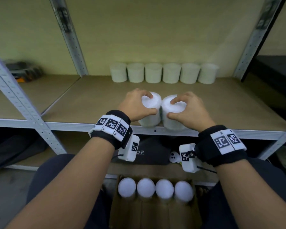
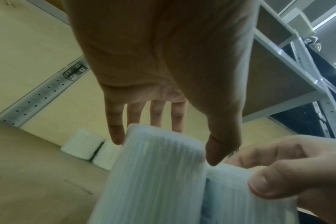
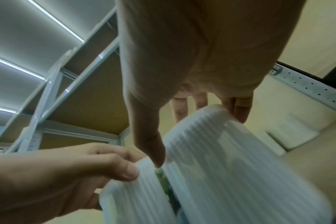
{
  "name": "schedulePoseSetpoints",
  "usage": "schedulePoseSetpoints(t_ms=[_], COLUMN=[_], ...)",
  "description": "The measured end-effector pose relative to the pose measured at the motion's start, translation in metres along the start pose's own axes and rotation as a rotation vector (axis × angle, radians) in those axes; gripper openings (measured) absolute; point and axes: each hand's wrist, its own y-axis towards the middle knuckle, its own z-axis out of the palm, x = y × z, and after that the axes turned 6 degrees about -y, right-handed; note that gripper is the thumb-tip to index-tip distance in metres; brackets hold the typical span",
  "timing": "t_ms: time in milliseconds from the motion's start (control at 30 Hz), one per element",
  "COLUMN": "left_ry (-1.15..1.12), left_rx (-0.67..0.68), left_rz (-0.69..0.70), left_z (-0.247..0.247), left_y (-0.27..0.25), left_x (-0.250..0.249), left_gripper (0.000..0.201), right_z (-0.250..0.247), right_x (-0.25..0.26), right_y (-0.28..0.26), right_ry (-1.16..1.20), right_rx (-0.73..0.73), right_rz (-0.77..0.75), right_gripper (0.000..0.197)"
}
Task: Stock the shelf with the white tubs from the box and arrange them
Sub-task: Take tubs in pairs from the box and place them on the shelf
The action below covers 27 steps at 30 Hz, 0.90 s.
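Two ribbed white tubs stand side by side at the shelf's front edge. My left hand [image 1: 139, 104] grips the left tub [image 1: 151, 111] from above, thumb near me and fingers over the far rim; in the left wrist view the same tub [image 2: 155, 174] shows under the fingertips [image 2: 116, 136]. My right hand [image 1: 184, 107] grips the right tub [image 1: 172, 113] the same way, and that tub [image 3: 230, 166] fills the right wrist view. A row of several white tubs [image 1: 163, 73] lines the back of the shelf [image 1: 89, 100]. Several more tubs [image 1: 155, 187] stand in the cardboard box [image 1: 153, 212] below.
Grey perforated uprights [image 1: 20, 103] frame the shelf bay on both sides. A dark tool case [image 1: 23, 70] sits on the neighbouring shelf at the left. Dark bags [image 1: 15, 149] and a small white controller [image 1: 173, 157] lie on the lower shelf behind the box.
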Motion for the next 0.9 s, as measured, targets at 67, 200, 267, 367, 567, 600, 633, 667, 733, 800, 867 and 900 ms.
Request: schedulePoseSetpoints(t_ms=[67,200,267,367,567,600,633,667,733,800,867,900], left_ry=[0.002,-0.011,-0.01,-0.008,0.015,0.024,0.038,0.057,0.087,0.092,0.088,0.086], left_rx=[0.024,0.043,0.045,0.061,0.005,-0.004,-0.001,0.009,0.031,0.03,0.025,0.024], left_rz=[-0.011,-0.015,0.002,0.023,0.102,0.108,0.111,0.111,0.106,0.108,0.11,0.109], left_z=[0.006,0.012,0.013,0.011,-0.003,-0.005,-0.006,-0.007,-0.007,-0.006,-0.005,-0.005], left_y=[0.008,0.014,0.014,0.013,-0.001,-0.003,-0.006,-0.007,-0.009,-0.009,-0.008,-0.008], left_x=[0.002,0.004,0.006,0.008,0.005,0.004,0.004,0.002,0.0,-0.001,-0.002,-0.002], left_gripper=[0.049,0.046,0.045,0.047,0.036,0.032,0.029,0.026,0.023,0.022,0.021,0.021], right_z=[0.006,0.014,0.016,0.015,0.008,0.007,0.006,0.004,0.0,-0.003,-0.005,-0.006], right_x=[-0.009,-0.02,-0.022,-0.022,-0.016,-0.015,-0.014,-0.012,-0.01,-0.009,-0.008,-0.008], right_y=[0.007,0.013,0.013,0.014,0.0,-0.002,-0.003,-0.003,-0.002,-0.001,0.001,0.001], right_ry=[0.055,0.208,0.207,0.168,-0.002,-0.028,-0.059,-0.095,-0.166,-0.207,-0.211,-0.204], right_rx=[-0.007,-0.049,-0.055,-0.038,-0.063,-0.091,-0.102,-0.092,-0.043,-0.017,0.0,0.006], right_rz=[0.022,0.014,0.0,-0.02,-0.043,-0.06,-0.074,-0.082,-0.095,-0.106,-0.102,-0.096], right_gripper=[0.039,0.034,0.034,0.036,0.04,0.037,0.033,0.031,0.029,0.029,0.029,0.029])
